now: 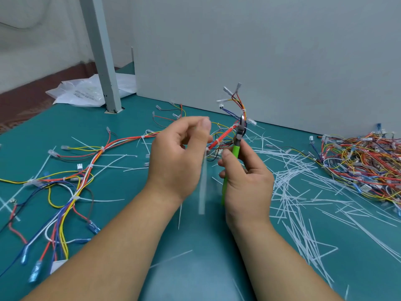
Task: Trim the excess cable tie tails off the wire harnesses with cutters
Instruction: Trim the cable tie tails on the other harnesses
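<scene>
- Holds a wire harness of red, yellow and blue wires up over the teal bench, left hand curled round its near end, thumb raised.
- Grips green-handled cutters in the right hand, just right of the harness, fingers wrapped round the handles. Points the steel nose up against the harness bundle; cannot tell how far the jaws stand apart.
- Shows a white cable tie tail, blurred, hanging straight down from the harness beside the left hand.
- Shows cut white tails strewn over the bench below and to the right of the harness.
- Shows a heaped pile of harnesses well to the right of the harness, close to the grey panel behind it.
- Shows loose harnesses spread flat on the bench left of the held harness, white tie tails sticking out.
- Shows a grey post and a crumpled plastic bag behind and well left of the harness.
</scene>
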The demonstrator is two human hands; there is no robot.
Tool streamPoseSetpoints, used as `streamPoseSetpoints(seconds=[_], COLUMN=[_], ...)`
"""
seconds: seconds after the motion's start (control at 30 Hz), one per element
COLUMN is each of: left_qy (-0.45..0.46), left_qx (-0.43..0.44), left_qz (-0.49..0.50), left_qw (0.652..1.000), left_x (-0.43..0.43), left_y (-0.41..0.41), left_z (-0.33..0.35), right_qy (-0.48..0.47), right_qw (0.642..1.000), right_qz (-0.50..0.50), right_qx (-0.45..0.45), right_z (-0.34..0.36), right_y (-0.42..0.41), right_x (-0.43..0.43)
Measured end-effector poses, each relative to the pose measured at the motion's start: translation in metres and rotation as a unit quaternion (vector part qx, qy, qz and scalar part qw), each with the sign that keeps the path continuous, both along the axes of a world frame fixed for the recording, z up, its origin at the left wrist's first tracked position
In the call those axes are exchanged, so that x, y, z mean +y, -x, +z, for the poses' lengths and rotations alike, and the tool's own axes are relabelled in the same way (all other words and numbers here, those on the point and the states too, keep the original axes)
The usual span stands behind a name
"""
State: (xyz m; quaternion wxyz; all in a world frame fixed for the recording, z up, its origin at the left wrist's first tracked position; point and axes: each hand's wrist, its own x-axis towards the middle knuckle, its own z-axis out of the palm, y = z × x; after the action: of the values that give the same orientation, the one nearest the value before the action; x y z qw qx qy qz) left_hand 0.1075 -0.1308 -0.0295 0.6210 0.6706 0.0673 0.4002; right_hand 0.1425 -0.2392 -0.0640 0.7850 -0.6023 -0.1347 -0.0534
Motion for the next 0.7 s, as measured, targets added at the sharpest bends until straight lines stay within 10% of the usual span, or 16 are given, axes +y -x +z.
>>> streamPoseSetpoints(seconds=[0.1, 0.4, 0.57, 0.7], left_qy=[0.043, -0.192, -0.135, -0.285], left_qx=[-0.003, 0.018, 0.032, 0.099], left_qz=[-0.019, -0.012, -0.073, -0.05], left_qw=[0.999, 0.981, 0.988, 0.952], left_x=[0.002, -0.002, -0.005, -0.003], left_y=[-0.001, 0.0, 0.005, 0.004], left_z=[0.001, -0.005, -0.002, -0.005], right_qy=[-0.054, -0.135, -0.191, -0.265], right_qw=[0.996, 0.972, 0.954, 0.932], right_qz=[0.03, 0.139, 0.169, 0.17], right_qx=[0.07, 0.137, 0.156, 0.179], right_z=[0.002, 0.004, 0.005, 0.008], right_y=[-0.004, -0.008, -0.01, -0.015], right_x=[-0.001, -0.002, -0.002, -0.005])
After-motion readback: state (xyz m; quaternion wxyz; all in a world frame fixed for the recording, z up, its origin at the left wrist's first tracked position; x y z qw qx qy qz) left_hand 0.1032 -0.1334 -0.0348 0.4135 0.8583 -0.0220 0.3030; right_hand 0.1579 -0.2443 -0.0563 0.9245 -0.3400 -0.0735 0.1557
